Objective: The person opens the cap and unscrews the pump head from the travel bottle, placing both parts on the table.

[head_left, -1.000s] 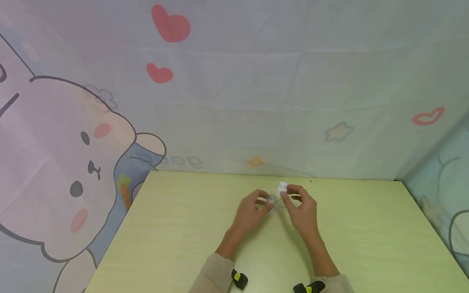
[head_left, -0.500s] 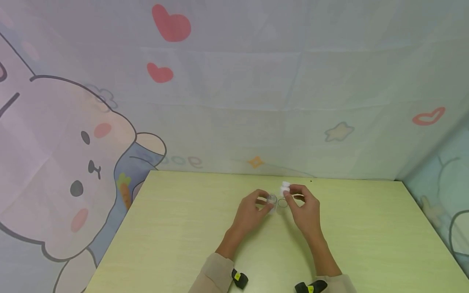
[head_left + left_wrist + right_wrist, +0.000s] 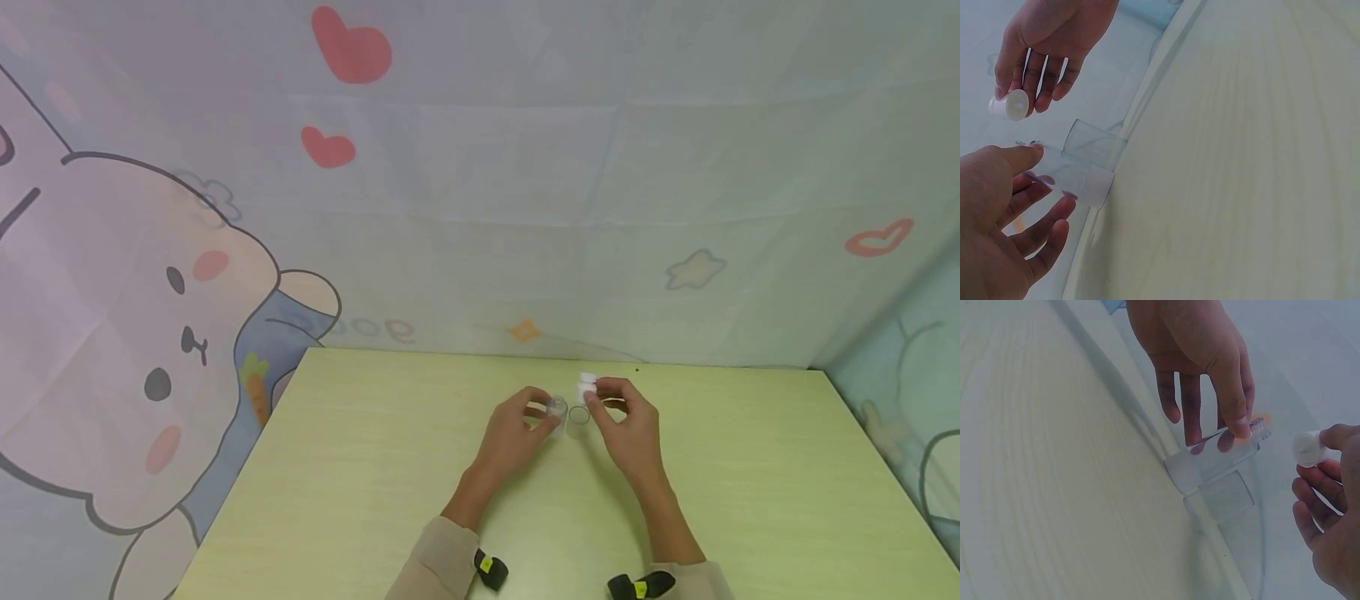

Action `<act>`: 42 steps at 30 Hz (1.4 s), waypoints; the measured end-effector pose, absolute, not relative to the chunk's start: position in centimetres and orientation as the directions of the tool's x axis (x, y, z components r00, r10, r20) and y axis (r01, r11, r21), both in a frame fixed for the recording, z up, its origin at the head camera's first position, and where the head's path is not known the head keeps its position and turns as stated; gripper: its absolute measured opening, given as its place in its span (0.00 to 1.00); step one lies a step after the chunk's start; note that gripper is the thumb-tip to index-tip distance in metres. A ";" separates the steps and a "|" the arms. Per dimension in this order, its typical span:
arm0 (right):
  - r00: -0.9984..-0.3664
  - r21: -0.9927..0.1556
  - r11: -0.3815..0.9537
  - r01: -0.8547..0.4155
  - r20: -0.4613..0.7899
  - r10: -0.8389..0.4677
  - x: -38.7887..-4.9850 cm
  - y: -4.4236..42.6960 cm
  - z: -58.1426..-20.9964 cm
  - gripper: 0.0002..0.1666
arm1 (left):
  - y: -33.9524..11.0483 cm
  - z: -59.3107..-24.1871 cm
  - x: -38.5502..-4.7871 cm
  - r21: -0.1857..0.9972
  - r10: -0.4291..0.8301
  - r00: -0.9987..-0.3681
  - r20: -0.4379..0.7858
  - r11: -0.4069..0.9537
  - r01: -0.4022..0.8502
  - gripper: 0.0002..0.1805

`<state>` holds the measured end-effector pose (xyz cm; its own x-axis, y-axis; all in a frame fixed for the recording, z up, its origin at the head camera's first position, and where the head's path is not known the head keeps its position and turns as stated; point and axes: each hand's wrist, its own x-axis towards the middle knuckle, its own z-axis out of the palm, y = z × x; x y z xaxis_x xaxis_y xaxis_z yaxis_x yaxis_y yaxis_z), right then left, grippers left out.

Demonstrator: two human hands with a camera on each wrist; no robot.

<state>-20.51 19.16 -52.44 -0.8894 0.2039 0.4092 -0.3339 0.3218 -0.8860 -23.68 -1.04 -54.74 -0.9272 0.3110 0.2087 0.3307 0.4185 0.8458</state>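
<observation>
My left hand (image 3: 517, 433) grips a small clear bottle (image 3: 1213, 461) between thumb and fingers. The bottle stands upright on the table, with a white base and a bare threaded neck. To its right, my right hand (image 3: 632, 429) pinches a white two-tiered bottle top (image 3: 587, 388) with thumb and fingertips, above table height and apart from the bottle. The top's round hollow underside (image 3: 1018, 105) shows in the left wrist view. Close beside the bottle stands a clear cylindrical cover (image 3: 1222, 499) with its open rim up; neither hand touches it.
The pale wood-grain table (image 3: 360, 467) reaches back to a hanging cloth (image 3: 480, 208) printed with a rabbit and hearts. Another cloth (image 3: 915, 400) hangs at the right side. Black wrist straps (image 3: 491, 571) sit at both sleeves.
My right hand has moved slightly right with the white top, away from the bottle, so the clear cover shows more fully. The left hand and bottle have stayed in place.
</observation>
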 end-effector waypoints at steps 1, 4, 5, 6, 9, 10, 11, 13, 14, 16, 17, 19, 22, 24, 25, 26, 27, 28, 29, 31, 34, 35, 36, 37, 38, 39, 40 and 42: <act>-0.890 -0.886 0.323 -0.331 0.407 0.204 -20.5 19.2 -52.4 0.14 | -1.0 -54.7 -23.7 0.846 0.311 -0.927 0.210 0.417 0.332 0.16; -0.895 -0.891 0.322 -0.319 0.395 0.206 -20.5 19.3 -52.4 0.14 | -1.1 -54.6 -23.7 0.845 0.312 -0.926 0.214 0.417 0.336 0.16; -0.898 -0.894 0.320 -0.314 0.389 0.207 -20.5 19.4 -52.5 0.14 | -1.1 -54.6 -23.7 0.845 0.312 -0.926 0.213 0.416 0.335 0.16; -0.900 -0.896 0.318 -0.309 0.384 0.208 -20.5 19.4 -52.5 0.14 | -1.1 -54.6 -23.7 0.845 0.312 -0.926 0.212 0.417 0.334 0.16; -0.904 -0.901 0.316 -0.299 0.373 0.209 -20.4 19.5 -52.5 0.14 | -1.1 -54.6 -23.7 0.846 0.312 -0.927 0.207 0.419 0.329 0.16; -0.904 -0.901 0.316 -0.298 0.373 0.209 -20.4 19.5 -52.5 0.14 | -1.1 -54.6 -23.7 0.847 0.312 -0.928 0.204 0.418 0.327 0.16; -0.904 -0.900 0.316 -0.299 0.374 0.209 -20.4 19.6 -52.5 0.14 | -1.1 -54.6 -23.7 0.848 0.312 -0.928 0.202 0.418 0.325 0.16; -0.903 -0.899 0.320 -0.301 0.376 0.209 -20.4 19.7 -52.6 0.14 | -1.1 -54.6 -23.7 0.850 0.314 -0.928 0.200 0.416 0.323 0.16; -0.903 -0.899 0.321 -0.299 0.375 0.210 -20.4 19.8 -52.6 0.14 | -1.1 -54.6 -23.7 0.850 0.314 -0.928 0.198 0.416 0.322 0.16; -0.902 -0.898 0.325 -0.297 0.375 0.212 -20.4 19.9 -52.6 0.14 | -1.1 -54.6 -23.7 0.852 0.315 -0.929 0.196 0.415 0.320 0.16; -0.903 -0.898 0.327 -0.294 0.373 0.214 -20.4 19.9 -52.6 0.14 | -1.1 -54.6 -23.7 0.852 0.315 -0.929 0.196 0.414 0.320 0.17; -0.903 -0.899 0.330 -0.289 0.370 0.217 -20.4 20.0 -52.6 0.14 | -1.1 -54.6 -23.7 0.853 0.316 -0.928 0.196 0.413 0.320 0.17; -0.904 -0.899 0.335 -0.283 0.366 0.220 -20.4 20.2 -52.6 0.14 | -1.1 -54.7 -23.7 0.853 0.315 -0.929 0.196 0.413 0.320 0.17; -0.906 -0.899 0.341 -0.276 0.361 0.220 -20.5 20.3 -52.7 0.14 | -1.1 -54.7 -23.7 0.852 0.314 -0.929 0.196 0.415 0.320 0.17; -0.907 -0.899 0.343 -0.272 0.358 0.220 -20.4 20.3 -52.7 0.14 | -1.1 -54.7 -23.7 0.851 0.314 -0.929 0.195 0.416 0.319 0.17; -0.909 -0.899 0.346 -0.267 0.355 0.220 -20.5 20.3 -52.7 0.14 | -1.1 -54.7 -23.7 0.850 0.313 -0.929 0.196 0.418 0.320 0.17; -0.911 -0.900 0.348 -0.262 0.350 0.220 -20.4 20.3 -52.7 0.14 | -1.1 -54.8 -23.7 0.849 0.313 -0.929 0.196 0.420 0.320 0.17; -0.913 -0.901 0.350 -0.256 0.345 0.219 -20.4 20.4 -52.7 0.14 | -1.1 -54.8 -23.7 0.848 0.312 -0.929 0.197 0.422 0.321 0.17; -0.915 -0.902 0.352 -0.251 0.340 0.218 -20.4 20.4 -52.7 0.15 | -1.1 -54.8 -23.7 0.848 0.311 -0.930 0.198 0.422 0.321 0.17; -0.916 -0.901 0.356 -0.247 0.337 0.218 -20.4 20.5 -52.7 0.15 | -1.1 -54.8 -23.7 0.848 0.310 -0.930 0.200 0.421 0.323 0.16; -0.917 -0.901 0.359 -0.243 0.334 0.218 -20.4 20.6 -52.6 0.15 | -1.1 -54.8 -23.6 0.849 0.309 -0.929 0.203 0.417 0.324 0.16; -0.917 -0.900 0.362 -0.242 0.334 0.219 -20.4 20.7 -52.6 0.15 | -1.1 -54.8 -23.6 0.850 0.310 -0.929 0.203 0.416 0.325 0.16; -0.917 -0.900 0.362 -0.242 0.334 0.219 -20.4 20.7 -52.6 0.15 | -1.1 -54.8 -23.6 0.850 0.310 -0.929 0.205 0.414 0.325 0.16; -0.917 -0.900 0.361 -0.242 0.334 0.218 -20.4 20.7 -52.6 0.15 | -1.1 -54.8 -23.6 0.850 0.310 -0.928 0.206 0.413 0.326 0.16; -0.918 -0.901 0.361 -0.240 0.332 0.218 -20.4 20.8 -52.6 0.15 | -1.1 -54.8 -23.6 0.850 0.310 -0.928 0.207 0.413 0.328 0.16; -0.918 -0.902 0.360 -0.239 0.331 0.218 -20.4 20.8 -52.6 0.15 | -1.1 -54.8 -23.6 0.850 0.310 -0.928 0.209 0.412 0.329 0.16; -0.919 -0.902 0.360 -0.237 0.328 0.218 -20.5 20.8 -52.6 0.15 | -1.1 -54.8 -23.6 0.849 0.309 -0.927 0.210 0.412 0.330 0.16; -0.921 -0.905 0.358 -0.231 0.322 0.219 -20.5 20.9 -52.7 0.15 | -1.1 -54.8 -23.6 0.849 0.309 -0.928 0.210 0.413 0.330 0.16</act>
<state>-20.48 20.93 -52.67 -0.9211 0.2187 0.3221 -0.2314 0.3578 -0.9047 -23.64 -1.05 -54.79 -0.9277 0.3088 0.2100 0.3296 0.4131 0.8489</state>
